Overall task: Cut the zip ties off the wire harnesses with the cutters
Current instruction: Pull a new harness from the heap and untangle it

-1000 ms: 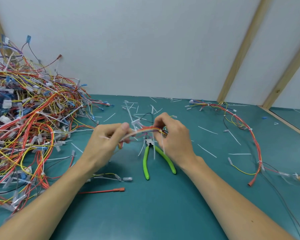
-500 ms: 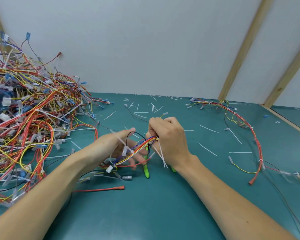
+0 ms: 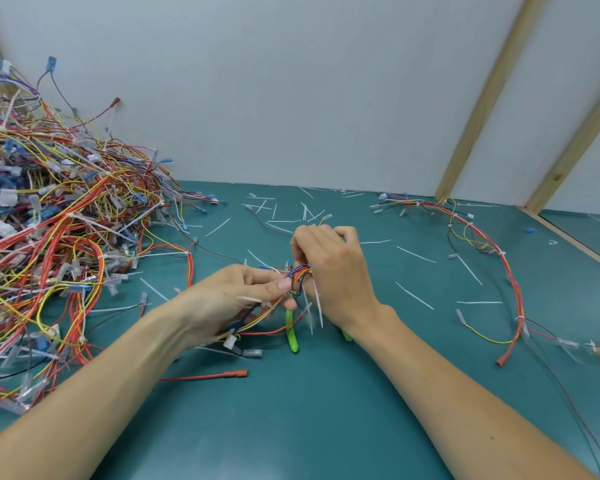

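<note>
On the teal bench (image 3: 326,410), against a white wall, both hands grip one small wire harness (image 3: 300,271) above the green-handled cutters (image 3: 291,332). The left hand (image 3: 229,299) pinches it; the right hand (image 3: 333,268) curls round it. A big tangled pile (image 3: 56,237) sits left.

Two bare forearms, sleeveless and without rings, watch or gloves on either hand
</note>
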`<state>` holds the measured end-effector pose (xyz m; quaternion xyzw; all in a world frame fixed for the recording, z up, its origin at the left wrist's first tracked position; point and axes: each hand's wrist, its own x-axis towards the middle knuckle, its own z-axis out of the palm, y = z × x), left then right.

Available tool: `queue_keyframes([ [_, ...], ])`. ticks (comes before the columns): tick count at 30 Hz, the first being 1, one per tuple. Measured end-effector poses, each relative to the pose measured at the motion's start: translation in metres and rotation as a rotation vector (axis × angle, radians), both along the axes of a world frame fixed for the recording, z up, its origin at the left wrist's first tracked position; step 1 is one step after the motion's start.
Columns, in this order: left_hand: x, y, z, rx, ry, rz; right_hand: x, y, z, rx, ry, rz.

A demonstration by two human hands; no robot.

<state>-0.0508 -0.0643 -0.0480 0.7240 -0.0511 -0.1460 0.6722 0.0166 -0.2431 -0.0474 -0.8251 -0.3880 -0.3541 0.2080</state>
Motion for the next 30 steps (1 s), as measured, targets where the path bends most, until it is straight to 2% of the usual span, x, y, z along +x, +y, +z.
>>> queue_keyframes([
  [2,0.001,-0.001,0.0,-0.012,-0.025,0.023,0.001,0.001,0.0,-0.006,-0.018,-0.037],
  [4,0.0,-0.005,0.002,-0.043,-0.094,0.132,0.004,0.0,0.0,-0.011,-0.03,-0.083],
  [8,0.002,-0.012,-0.002,-0.006,-0.394,0.371,0.006,-0.006,0.003,0.023,-0.004,-0.109],
  [11,0.005,-0.008,-0.006,0.169,-0.557,0.469,0.003,-0.006,0.006,0.152,0.035,-0.098],
  [15,0.002,-0.003,-0.009,0.467,-0.769,0.556,0.001,-0.009,0.008,0.389,0.099,0.066],
  [19,-0.005,-0.008,-0.004,0.828,-0.93,0.545,-0.002,-0.003,0.002,0.369,0.217,0.136],
  [22,-0.01,-0.011,0.004,0.988,-1.077,0.528,-0.002,0.004,-0.006,0.38,0.389,0.116],
  [25,-0.01,-0.015,0.007,1.048,-1.112,0.534,-0.001,0.006,-0.009,0.498,0.497,0.15],
  [30,-0.011,-0.025,0.009,1.011,-1.048,0.561,-0.004,0.009,-0.01,0.653,0.655,0.204],
])
